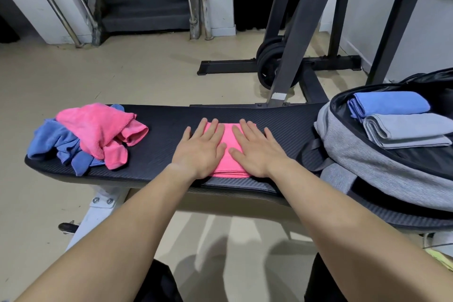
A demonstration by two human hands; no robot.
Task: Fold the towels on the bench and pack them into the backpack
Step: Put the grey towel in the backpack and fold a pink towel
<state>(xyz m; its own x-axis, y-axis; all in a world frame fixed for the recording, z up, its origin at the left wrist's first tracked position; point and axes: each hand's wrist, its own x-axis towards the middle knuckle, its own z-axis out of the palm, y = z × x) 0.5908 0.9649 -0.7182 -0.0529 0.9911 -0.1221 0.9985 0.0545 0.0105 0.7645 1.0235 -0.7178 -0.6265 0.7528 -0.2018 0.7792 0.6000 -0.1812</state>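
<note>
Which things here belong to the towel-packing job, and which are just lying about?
Job: bench, folded pink towel pressed flat under left hand and right hand, crumpled pink towel, crumpled blue towel, backpack holding folded blue towel and folded grey towel.
Bystanders: weight plates, rack frame, stairs.

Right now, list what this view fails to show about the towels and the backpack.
1. Folded pink towel: head view, left hand and right hand lie flat over most of it.
2. Blue towels at the bench's left end: the crumpled pink towel covers them, count unclear.
3. Backpack: cut off by the right edge; the grey towel and folded blue towel hide what lies beneath.
</note>
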